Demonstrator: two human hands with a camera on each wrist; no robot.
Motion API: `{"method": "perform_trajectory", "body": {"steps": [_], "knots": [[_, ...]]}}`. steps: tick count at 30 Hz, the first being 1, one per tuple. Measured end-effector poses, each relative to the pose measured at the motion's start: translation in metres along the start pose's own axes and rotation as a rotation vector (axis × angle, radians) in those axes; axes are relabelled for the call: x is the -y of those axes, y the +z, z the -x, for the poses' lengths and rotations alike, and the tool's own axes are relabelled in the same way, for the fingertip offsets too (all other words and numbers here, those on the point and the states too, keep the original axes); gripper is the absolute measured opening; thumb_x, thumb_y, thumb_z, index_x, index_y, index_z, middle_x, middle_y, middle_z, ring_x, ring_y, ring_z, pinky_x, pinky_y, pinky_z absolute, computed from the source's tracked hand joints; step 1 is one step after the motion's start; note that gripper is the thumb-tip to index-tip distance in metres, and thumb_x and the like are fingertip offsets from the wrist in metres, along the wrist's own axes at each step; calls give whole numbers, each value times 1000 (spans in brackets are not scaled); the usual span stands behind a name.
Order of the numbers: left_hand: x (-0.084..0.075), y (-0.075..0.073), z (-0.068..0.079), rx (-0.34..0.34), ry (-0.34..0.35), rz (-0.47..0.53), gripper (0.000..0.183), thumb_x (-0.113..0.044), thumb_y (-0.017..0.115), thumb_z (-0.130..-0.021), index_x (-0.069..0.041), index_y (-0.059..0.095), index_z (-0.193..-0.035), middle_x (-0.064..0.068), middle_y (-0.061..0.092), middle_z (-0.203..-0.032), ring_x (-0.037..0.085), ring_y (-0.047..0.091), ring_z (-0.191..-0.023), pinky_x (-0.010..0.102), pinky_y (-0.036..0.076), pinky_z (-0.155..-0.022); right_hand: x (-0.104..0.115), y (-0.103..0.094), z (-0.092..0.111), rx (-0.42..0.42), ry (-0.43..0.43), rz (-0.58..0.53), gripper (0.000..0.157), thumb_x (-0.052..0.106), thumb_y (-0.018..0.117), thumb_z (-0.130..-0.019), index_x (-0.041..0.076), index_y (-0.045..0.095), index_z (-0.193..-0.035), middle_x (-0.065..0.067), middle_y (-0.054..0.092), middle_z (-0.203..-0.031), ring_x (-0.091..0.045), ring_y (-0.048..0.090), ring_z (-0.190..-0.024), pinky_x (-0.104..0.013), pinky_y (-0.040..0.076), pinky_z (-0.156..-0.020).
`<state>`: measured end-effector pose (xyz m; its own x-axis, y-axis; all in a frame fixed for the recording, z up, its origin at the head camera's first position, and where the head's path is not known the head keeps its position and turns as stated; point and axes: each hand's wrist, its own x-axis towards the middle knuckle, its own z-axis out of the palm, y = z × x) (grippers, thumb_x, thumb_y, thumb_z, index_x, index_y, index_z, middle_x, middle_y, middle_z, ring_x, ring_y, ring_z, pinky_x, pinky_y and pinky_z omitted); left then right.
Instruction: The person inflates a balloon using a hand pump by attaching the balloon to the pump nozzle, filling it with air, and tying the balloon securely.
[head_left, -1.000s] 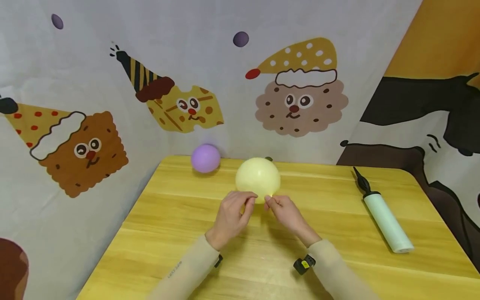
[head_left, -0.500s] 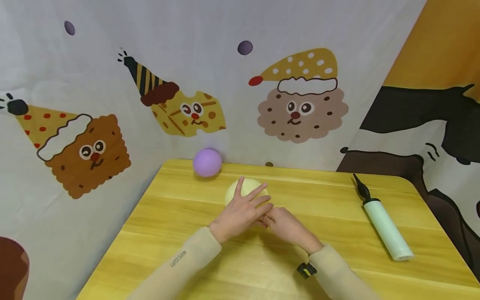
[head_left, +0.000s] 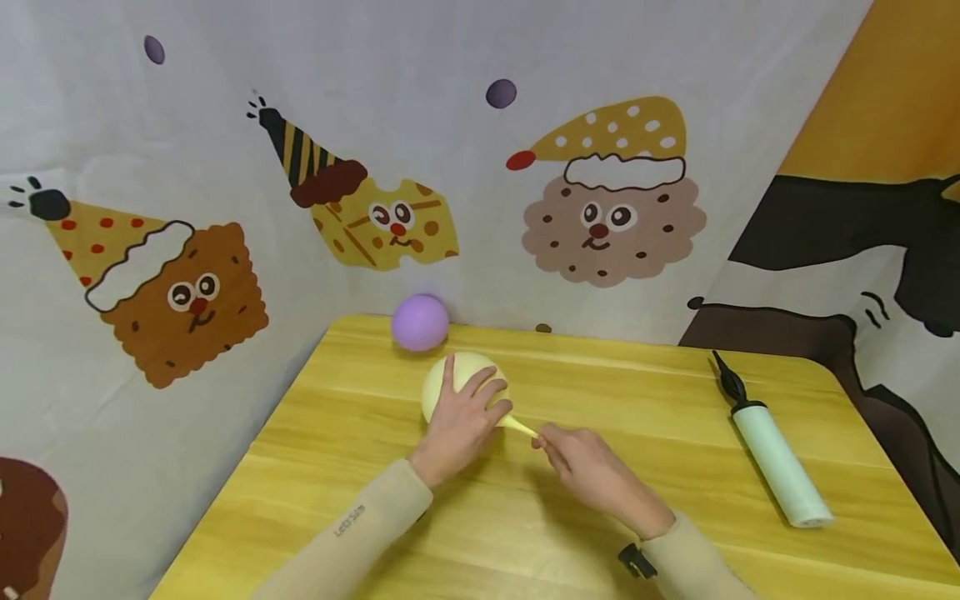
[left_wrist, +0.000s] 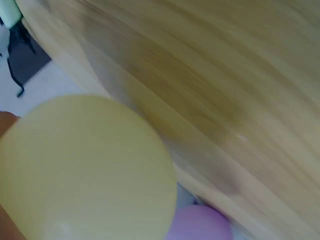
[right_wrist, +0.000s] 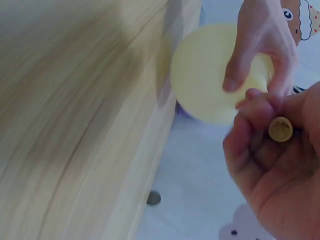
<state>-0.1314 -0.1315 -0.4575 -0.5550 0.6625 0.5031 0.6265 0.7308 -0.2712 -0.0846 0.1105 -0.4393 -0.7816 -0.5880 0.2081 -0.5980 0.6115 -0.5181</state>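
Observation:
An inflated pale yellow balloon (head_left: 467, 367) is held between both hands above the table. My left hand (head_left: 461, 421) lies over its near side with fingers spread, and the right wrist view shows that hand's thumb (right_wrist: 236, 75) against the balloon's skin. With thumb and fingers my right hand (head_left: 600, 471) pinches the neck (head_left: 519, 426), which is stretched out to the right. Beside the curled right fingers the balloon's ringed mouth (right_wrist: 280, 129) shows. In the left wrist view the balloon (left_wrist: 90, 165) fills the lower left.
A purple balloon (head_left: 420, 322) sits at the table's back left edge. On the right lies a mint-green hand pump (head_left: 780, 464) with a black nozzle. A cartoon-printed cloth (head_left: 480, 167) hangs behind the wooden table (head_left: 637, 392).
The yellow balloon has shifted left and down. My left hand has spread from loosely bent fingers onto it, while the right has moved right and down, drawing the neck out long.

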Motion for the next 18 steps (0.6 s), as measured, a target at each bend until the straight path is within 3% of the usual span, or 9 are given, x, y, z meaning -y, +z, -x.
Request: {"method": "perform_trajectory", "body": {"steps": [3,7,14,18], "knots": [[8,3,6,-3,-20,1,44,-32,96,-71,-23,75,-108,0,64,-131,28,49,-139,78,17,-114,-3,-6,13,-87,-10,1,11,5,62,-103,11,67,-96,15,47,-63,7,30,-48,-14,33,-38],[16,8,6,-23,-24,13,40,-26,95,-74,-22,75,-108,1,64,-131,29,48,-139,79,15,-115,-6,-15,18,-164,-38,29,17,4,65,-101,14,66,-88,21,41,-60,9,28,-47,-14,32,-37],[0,17,10,39,1,22,37,-15,85,-85,-28,73,-117,3,57,-146,31,38,-148,80,13,-114,0,-11,8,-113,-48,83,12,7,65,-103,10,69,-92,14,50,-63,8,29,-47,-15,34,-41],[-13,19,7,122,1,17,28,-34,78,-93,-28,72,-120,3,51,-153,30,28,-154,78,7,-116,3,-8,1,-83,-41,99,9,5,64,-102,5,72,-96,10,55,-64,7,29,-47,-16,33,-42]]}}
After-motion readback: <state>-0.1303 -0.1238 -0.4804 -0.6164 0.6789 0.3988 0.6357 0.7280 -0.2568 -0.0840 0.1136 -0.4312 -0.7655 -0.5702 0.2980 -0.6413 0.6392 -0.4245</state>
